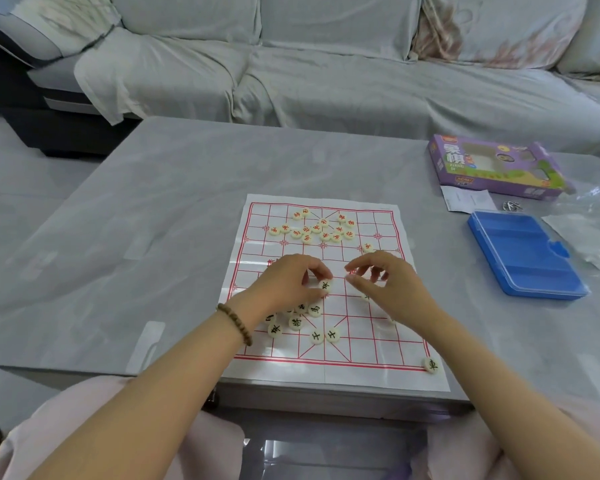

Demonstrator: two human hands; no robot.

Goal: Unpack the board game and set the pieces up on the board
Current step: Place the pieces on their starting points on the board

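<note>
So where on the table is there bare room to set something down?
The table is bare left of the board and behind it toward the sofa. Right of the board is crowded: purple box, blue case, plastic wrap.

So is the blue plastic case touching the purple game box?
Apart. The head view shows bare grey table and a white paper slip between the blue plastic case and the purple game box.
</note>
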